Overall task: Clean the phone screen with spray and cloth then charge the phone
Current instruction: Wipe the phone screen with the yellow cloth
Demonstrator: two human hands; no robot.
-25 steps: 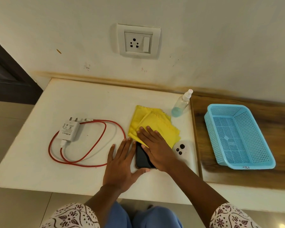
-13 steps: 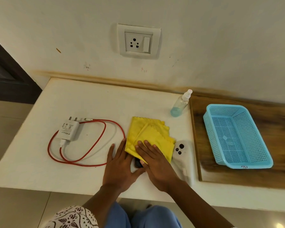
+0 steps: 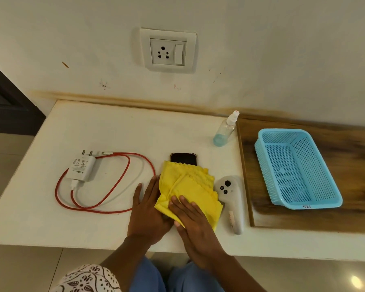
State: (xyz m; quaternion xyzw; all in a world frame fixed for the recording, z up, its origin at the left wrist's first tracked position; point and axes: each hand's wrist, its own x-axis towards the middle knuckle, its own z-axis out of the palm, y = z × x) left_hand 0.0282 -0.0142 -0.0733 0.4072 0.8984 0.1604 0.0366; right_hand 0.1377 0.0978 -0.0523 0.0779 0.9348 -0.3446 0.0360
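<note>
From the head camera, my right hand (image 3: 195, 223) lies flat, fingers together and stretched out, palm pressed on the near part of a yellow cloth (image 3: 190, 187), a soft, crumpled square with scalloped edges. My left hand (image 3: 149, 213) rests flat beside it on the white worktop (image 3: 114, 131), fingers spread, its inner edge touching the cloth's left border; it grips nothing. The phone (image 3: 183, 158), a dark glossy slab with rounded corners in a thin case, lies under the cloth, only its far end showing beyond the yellow fabric.

Left of my hands sits a white charger brick (image 3: 81, 168) with two metal pins pointing away from me, and a red cable (image 3: 105, 184) runs from it in loose overlapping loops on the matte surface. Towards the wall stands a small clear plastic spray bottle (image 3: 224, 131) with a white nozzle and a little pale blue liquid at its base. Just right of the cloth lies a smooth white controller (image 3: 230, 199) with dark round buttons. Farther right, a light blue perforated plastic basket (image 3: 295, 167), rectangular with sloping walls, sits on a brown wood-grain board (image 3: 346, 216). On the painted wall above, a white socket plate (image 3: 168, 51) carries a three-pin outlet and a rocker switch. A patterned sleeve (image 3: 86, 279) shows at the bottom edge.
</note>
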